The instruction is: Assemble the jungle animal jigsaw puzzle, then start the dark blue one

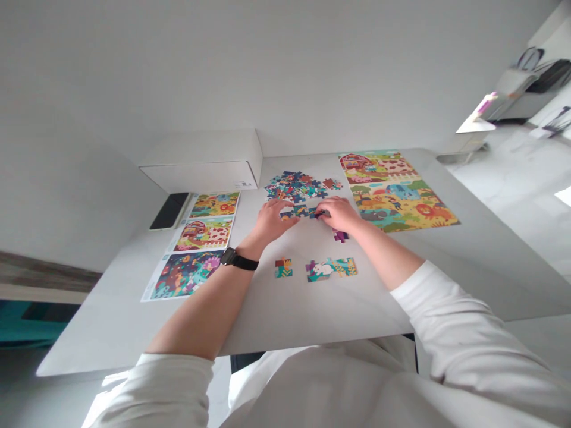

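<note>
Both my hands rest on a white table over a short row of joined jigsaw pieces. My left hand, with a black watch on its wrist, has its fingers curled onto the row's left end. My right hand pinches the row's right end with closed fingers. Just behind lies a heap of loose jigsaw pieces. A purple piece lies under my right wrist. Nearer me sit a small joined bit and a longer joined strip.
A finished animal jigsaw lies at the right. A printed picture sheet lies at the left, a black phone beside it. A white box stands at the back left. A shelf with clutter is at the far right.
</note>
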A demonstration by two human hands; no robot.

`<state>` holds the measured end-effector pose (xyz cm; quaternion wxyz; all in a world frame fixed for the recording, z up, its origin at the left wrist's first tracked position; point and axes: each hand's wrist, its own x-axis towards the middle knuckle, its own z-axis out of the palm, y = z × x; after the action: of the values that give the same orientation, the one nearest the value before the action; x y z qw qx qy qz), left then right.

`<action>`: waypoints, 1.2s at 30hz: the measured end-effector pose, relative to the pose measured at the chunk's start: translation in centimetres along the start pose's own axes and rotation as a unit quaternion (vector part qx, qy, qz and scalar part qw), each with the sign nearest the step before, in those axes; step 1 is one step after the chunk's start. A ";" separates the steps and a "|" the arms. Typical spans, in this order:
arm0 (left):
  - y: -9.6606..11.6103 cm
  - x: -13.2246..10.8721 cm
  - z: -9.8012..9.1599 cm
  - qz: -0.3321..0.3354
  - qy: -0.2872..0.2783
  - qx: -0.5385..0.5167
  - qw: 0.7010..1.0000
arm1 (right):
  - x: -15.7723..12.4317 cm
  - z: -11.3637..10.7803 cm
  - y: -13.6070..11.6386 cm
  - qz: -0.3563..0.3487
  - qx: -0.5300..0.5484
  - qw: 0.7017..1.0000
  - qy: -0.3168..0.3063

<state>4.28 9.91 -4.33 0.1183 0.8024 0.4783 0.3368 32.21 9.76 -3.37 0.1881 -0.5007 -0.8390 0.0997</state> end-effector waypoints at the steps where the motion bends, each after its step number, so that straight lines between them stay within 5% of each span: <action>1: 0.1 0.3 0.2 0.000 -0.002 0.003 1.000 | 0.0 0.0 0.0 0.000 -0.002 1.000 0.000; 15: -0.8 0.5 2.5 -0.020 -0.042 0.043 0.998 | -0.1 0.6 0.4 0.000 -0.023 1.000 0.010; 26: -0.7 0.5 3.3 -0.022 -0.007 0.037 0.999 | -0.2 0.7 0.5 -0.003 -0.013 1.000 0.007; 36: 2.1 0.3 1.3 0.092 -0.138 0.063 0.984 | -0.3 0.6 0.5 -0.002 -0.038 0.999 0.004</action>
<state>6.71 9.25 -4.09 0.1008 0.8878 0.4016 0.2010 32.52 9.76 -4.14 0.1728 -0.5058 -0.8426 0.0653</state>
